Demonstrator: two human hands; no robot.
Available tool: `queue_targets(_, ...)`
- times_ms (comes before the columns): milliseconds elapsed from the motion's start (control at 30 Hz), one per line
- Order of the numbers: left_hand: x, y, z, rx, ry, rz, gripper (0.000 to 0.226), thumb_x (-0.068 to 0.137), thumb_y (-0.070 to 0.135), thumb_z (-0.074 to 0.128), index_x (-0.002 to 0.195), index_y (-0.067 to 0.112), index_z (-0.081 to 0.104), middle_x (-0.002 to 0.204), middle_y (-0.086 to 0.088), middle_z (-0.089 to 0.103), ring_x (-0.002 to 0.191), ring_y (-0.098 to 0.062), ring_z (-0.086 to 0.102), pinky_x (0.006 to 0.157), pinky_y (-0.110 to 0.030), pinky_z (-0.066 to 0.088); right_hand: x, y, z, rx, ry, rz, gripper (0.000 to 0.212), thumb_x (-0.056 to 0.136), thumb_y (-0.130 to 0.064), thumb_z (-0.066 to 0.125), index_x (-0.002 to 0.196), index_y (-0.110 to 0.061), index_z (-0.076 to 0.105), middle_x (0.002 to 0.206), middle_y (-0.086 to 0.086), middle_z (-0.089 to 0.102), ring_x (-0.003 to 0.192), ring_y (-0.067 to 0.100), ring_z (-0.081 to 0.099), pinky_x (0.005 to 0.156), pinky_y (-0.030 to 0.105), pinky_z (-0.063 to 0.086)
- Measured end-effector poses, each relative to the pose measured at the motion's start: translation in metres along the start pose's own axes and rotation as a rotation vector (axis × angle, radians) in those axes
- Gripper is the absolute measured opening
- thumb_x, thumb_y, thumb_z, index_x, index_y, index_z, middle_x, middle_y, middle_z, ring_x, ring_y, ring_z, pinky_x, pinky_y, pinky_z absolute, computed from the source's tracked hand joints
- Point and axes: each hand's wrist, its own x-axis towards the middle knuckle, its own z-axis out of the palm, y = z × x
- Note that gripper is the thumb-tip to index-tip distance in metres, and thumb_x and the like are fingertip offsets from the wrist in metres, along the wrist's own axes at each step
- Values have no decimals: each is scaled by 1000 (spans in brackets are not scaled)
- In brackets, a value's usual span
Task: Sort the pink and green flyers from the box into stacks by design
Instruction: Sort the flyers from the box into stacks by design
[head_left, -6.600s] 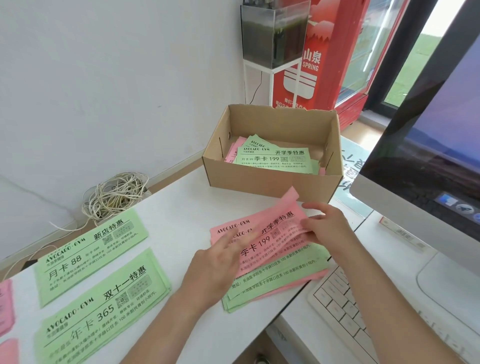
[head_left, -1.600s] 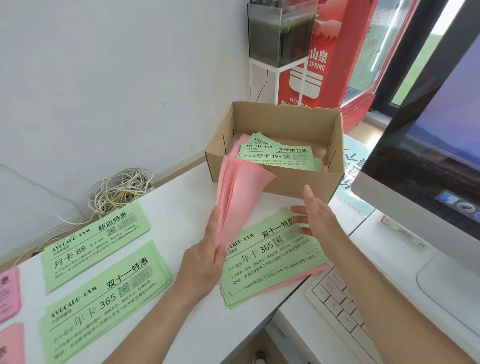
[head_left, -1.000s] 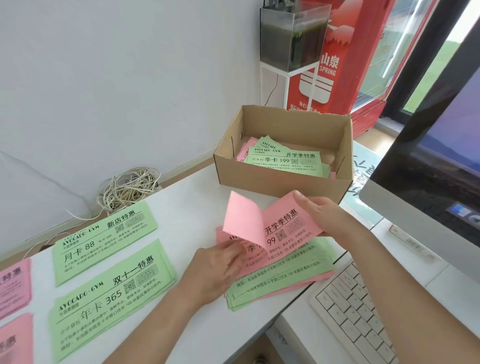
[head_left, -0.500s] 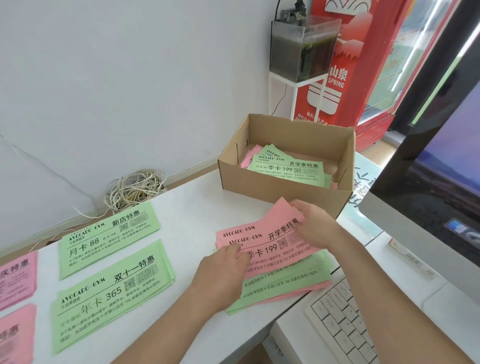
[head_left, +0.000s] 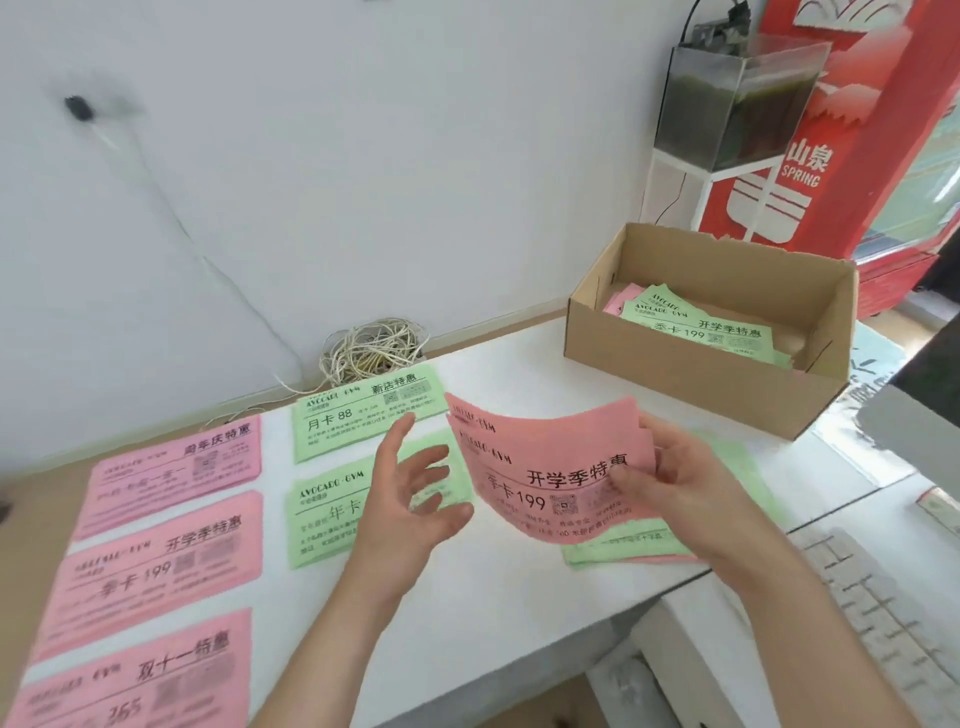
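R hand (head_left: 670, 483) pinches pink paper flyers (head_left: 545, 467) above white worktop (head_left: 519, 597) front edge; L hand (head_left: 410, 499) open, fingers spread.

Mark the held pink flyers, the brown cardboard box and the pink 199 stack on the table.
Held pink paper flyers (head_left: 540, 457): head view, middle of the top sheet.
Brown cardboard box (head_left: 675, 374): head view, front wall.
Pink 199 flyer stack (head_left: 156, 566): head view, middle of the top sheet.

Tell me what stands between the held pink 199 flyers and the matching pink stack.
Only the open left hand, hovering over a green stack, lies between the held pink flyers and the pink 199 stack.
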Motion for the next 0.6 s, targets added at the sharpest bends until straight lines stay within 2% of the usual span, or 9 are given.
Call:
queue_targets(100,-27,-11,-33,-23,16,-35,112,50,13,83,134,59,26,138,16,45,129,2,40,107,-34,33,-6,-8,33,7,-149,-19,30,91,10,52,114,-7,61,98,14,73,93,30,70,81,40,58)
queue_targets(167,-46,-19,-50,-65,13,-29,116,47,15,85,134,60,24,138,16,48,129,3,39,107,-35,32,-9,-13,53,17,-215,-35,28,91,12,51,112,-2,61,98,19,72,93,33,70,81,41,57)
queue_targets(200,-55,-21,-58,-84,32,-13,114,49,10,84,136,53,26,133,15,53,126,2,44,104,-34,36,-11,-14,63,26,-226,-42,27,90,13,51,111,0,61,97,21,71,91,35,70,81,41,57)
queue_targets(267,-71,-21,-70,-95,130,36,89,58,-1,78,130,36,42,119,10,64,113,-5,57,92,-31,47,-13,-14,81,40,-191,-50,23,89,16,49,105,4,61,92,24,71,87,37,70,79,41,58)
queue_targets(333,-84,-21,-79,-6,278,96,52,68,-7,75,105,27,61,99,8,72,97,-13,66,79,-24,51,-17,-9,96,74,-112,-44,18,88,19,48,94,6,59,82,19,71,80,32,71,72,33,59)
queue_targets(367,-90,-21,-83,60,334,113,40,72,-7,73,94,26,64,91,10,73,91,-13,67,76,-22,51,-20,-5,103,77,-61,-41,18,87,20,48,90,6,59,77,14,72,78,26,72,69,28,57)
queue_targets(467,-97,-35,-93,173,350,109,27,77,-1,70,87,24,65,87,17,72,87,-5,66,77,-21,50,-24,17,120,22,78,-1,20,84,19,54,91,1,61,77,1,74,77,14,72,68,21,54)
queue_targets(533,-96,-48,-96,186,320,72,24,78,-3,67,88,19,63,90,17,70,91,-2,64,81,-23,51,-23,37,127,-116,151,26,30,81,16,59,94,-11,61,84,-6,74,84,14,69,75,28,55)
queue_targets(600,-95,-58,-99,219,337,56,34,77,-7,64,77,26,57,83,14,68,86,-3,63,77,-24,50,-23,51,134,-238,175,63,41,80,11,61,93,-28,59,88,-9,72,77,13,63,71,30,48)
